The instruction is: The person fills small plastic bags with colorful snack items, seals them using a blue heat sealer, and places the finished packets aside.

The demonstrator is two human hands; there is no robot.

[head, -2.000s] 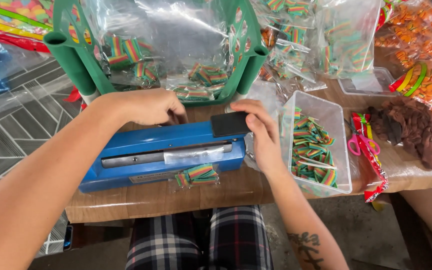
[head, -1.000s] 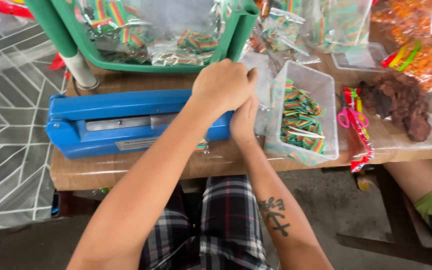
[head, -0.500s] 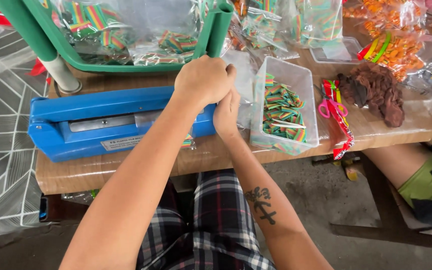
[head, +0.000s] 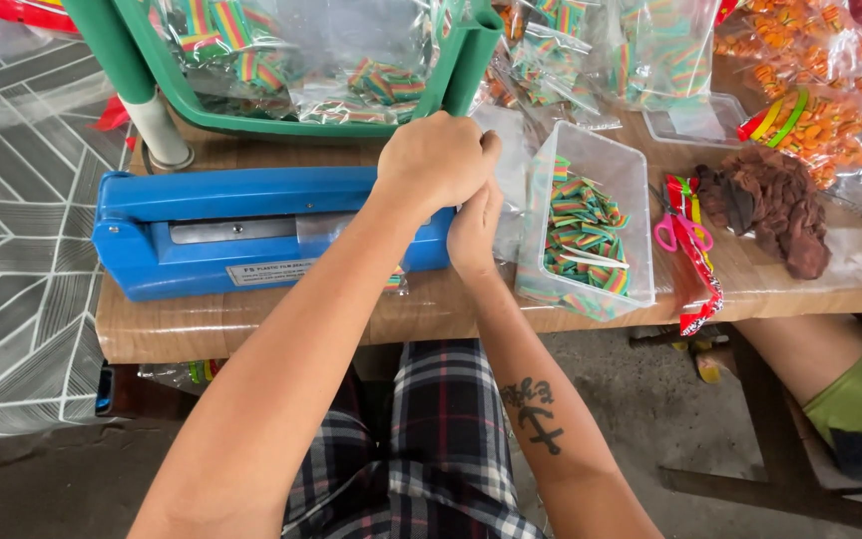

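Observation:
A blue heat sealer (head: 231, 235) lies across the wooden table (head: 251, 324) with its arm down. My left hand (head: 436, 160) is closed in a fist over the sealer's right handle end. Directly under it, my right hand (head: 476, 230) grips the same end, fingers curled. A small clear bag of rainbow-striped candy (head: 393, 283) pokes out from the sealer's front edge, mostly hidden by my left forearm.
A clear plastic tub (head: 536, 230) of striped candy stands right of the sealer. Behind is a green basket (head: 291, 125) of filled bags. Pink scissors (head: 675, 232), a brown dried heap (head: 770, 205) and more candy bags lie right. Another person's green-sleeved arm (head: 830, 379) is below the table edge.
My left hand has moved from the sealer's middle to its right end, on top of my right hand. The sealer arm has stayed down for the last second.

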